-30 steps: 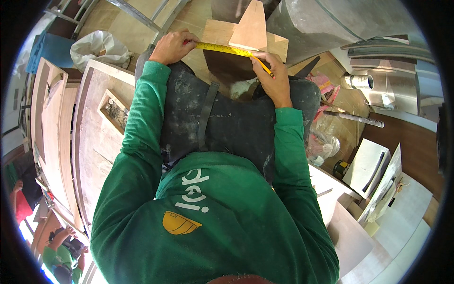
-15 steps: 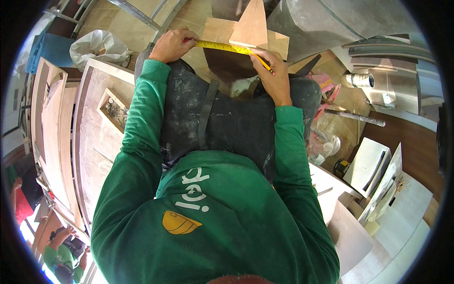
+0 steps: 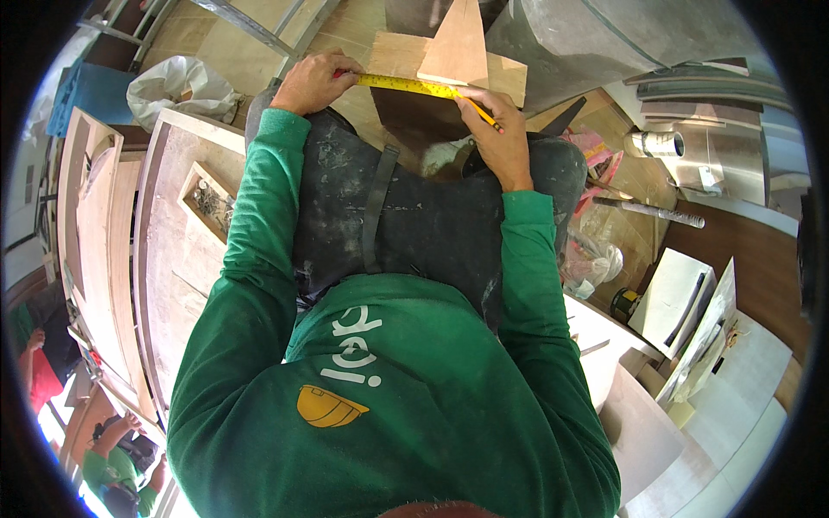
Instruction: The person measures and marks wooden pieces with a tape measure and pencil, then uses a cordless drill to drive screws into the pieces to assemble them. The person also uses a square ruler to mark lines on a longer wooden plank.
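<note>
Now, at upper centre, the left hand (image 3: 318, 81) pinches a tape measure (image 3: 399, 83); the right hand (image 3: 502, 136) clutches a pencil (image 3: 486, 117).

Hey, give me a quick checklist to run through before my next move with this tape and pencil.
1. Left hand gripping the yellow tape measure: ok, it holds the left end.
2. Tape drawn out between both hands: ok, it spans to the right hand.
3. Pencil in hand: ok, the right hand has it.
4. Right hand empty: not ok, the pencil is in it.
5. Tape touching the tapered wood piece: cannot tell, it crosses by the near edge, but contact is unclear.
6. Tape reading: cannot tell, the marks are too small.
</note>
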Demonstrator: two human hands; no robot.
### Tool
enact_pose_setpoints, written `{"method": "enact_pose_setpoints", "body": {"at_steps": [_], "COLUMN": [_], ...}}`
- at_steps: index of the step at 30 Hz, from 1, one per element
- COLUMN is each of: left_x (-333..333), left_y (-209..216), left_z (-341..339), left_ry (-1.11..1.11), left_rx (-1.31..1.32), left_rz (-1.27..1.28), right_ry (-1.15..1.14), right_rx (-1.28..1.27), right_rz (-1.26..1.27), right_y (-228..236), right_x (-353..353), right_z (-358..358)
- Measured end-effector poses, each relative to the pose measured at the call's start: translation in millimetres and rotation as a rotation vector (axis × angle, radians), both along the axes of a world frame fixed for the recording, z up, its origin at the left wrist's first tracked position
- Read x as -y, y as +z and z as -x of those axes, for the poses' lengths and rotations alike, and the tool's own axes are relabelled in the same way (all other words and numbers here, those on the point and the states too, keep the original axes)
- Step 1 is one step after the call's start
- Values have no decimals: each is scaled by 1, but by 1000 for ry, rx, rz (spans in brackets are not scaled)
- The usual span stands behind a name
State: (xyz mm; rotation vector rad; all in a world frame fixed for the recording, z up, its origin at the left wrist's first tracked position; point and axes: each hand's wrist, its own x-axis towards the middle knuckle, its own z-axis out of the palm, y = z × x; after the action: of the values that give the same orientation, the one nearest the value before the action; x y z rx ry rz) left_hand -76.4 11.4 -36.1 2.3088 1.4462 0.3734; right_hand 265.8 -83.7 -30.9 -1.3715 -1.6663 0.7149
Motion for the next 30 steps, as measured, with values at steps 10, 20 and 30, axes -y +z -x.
{"method": "enact_pose_setpoints", "body": {"at_steps": [10,20,30], "left_x": [-4,-4,-3], "left_y": [-10,-9,-4], "left_z": [3,3,1], "left_ry": [23,-10,-9], "left_rx": [63,71,65], "left_rz": [-18,-31,-33], "right_ry": [-10,-27,-26], "right_rx": [9,-14,-40], "right_rz": [13,41,30], "right_y": [0,-3,-1], "right_x": [-1,0,0], "right_z": [0,-2,-1]}}
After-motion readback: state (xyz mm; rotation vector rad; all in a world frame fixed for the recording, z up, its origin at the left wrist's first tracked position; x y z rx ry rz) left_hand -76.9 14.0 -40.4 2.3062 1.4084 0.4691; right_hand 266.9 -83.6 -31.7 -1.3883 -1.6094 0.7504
